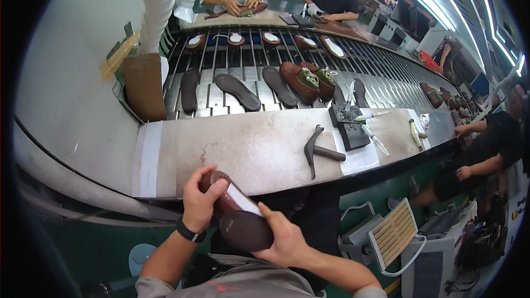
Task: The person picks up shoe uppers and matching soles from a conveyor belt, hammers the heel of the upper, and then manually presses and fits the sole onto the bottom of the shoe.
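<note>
A reddish-brown shoe (227,205) is held bottom up in front of my body, just off the bench's near edge. My left hand (200,201) is closed round its heel end, thumb on top. At the other end, my right hand (281,235) grips a dark sole (247,231) that lies over the forepart. Between heel and sole a white strip (243,196) of the shoe's underside shows. Whether the sole is stuck on or only pressed there, I cannot tell. The fingers under the shoe are hidden.
On the bench (248,143) lie a hammer (317,152), a dark block (351,127) holding syringe-like tubes, and another tool (415,134). Beyond, a slatted conveyor carries dark soles (237,92), a pair of brown shoes (301,83) and upturned shoes (270,40). Co-workers sit opposite and stand at right.
</note>
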The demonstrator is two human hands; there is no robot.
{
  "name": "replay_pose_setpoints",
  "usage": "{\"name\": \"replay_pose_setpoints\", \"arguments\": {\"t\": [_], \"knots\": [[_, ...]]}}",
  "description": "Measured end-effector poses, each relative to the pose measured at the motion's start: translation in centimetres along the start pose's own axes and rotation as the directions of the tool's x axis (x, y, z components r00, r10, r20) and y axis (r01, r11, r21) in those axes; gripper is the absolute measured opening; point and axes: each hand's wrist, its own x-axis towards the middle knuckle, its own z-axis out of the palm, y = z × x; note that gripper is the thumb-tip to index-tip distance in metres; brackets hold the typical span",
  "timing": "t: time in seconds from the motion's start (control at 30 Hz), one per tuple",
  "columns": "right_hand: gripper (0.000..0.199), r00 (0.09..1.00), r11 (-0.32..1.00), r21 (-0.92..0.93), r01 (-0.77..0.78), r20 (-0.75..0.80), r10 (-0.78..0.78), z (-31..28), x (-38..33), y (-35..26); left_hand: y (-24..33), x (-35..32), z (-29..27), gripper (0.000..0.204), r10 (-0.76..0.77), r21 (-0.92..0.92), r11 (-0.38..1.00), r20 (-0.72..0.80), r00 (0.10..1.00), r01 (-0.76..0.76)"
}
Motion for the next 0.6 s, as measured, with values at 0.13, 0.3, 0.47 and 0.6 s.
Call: {"name": "replay_pose_setpoints", "arguments": {"t": [0.13,0.3,0.47,0.6], "knots": [[0.085,0.997,0.982,0.182,0.054,0.052,-0.064,0.8,0.5,1.1,-1.4,-0.7,-3.7,0.03,-0.081,-0.145,0.986,0.023,0.996,0.084],[0.076,0.93,0.989,0.065,-0.136,-0.337,0.15,-4.5,9.3,1.5,-1.1,-0.1,-4.7,0.037,-0.018,-0.237,0.969,0.194,0.981,0.064],[0.074,0.923,0.97,-0.239,-0.036,-0.381,-0.06,-4.4,15.0,6.1,-2.9,-0.7,0.8,0.041,0.023,-0.086,0.996,0.482,0.876,0.022],[0.042,0.775,0.906,-0.421,-0.038,-0.585,-0.239,-9.0,12.8,10.4,-3.0,-0.5,4.8,0.048,-0.072,-0.03,0.991,0.691,0.719,0.128]]}}
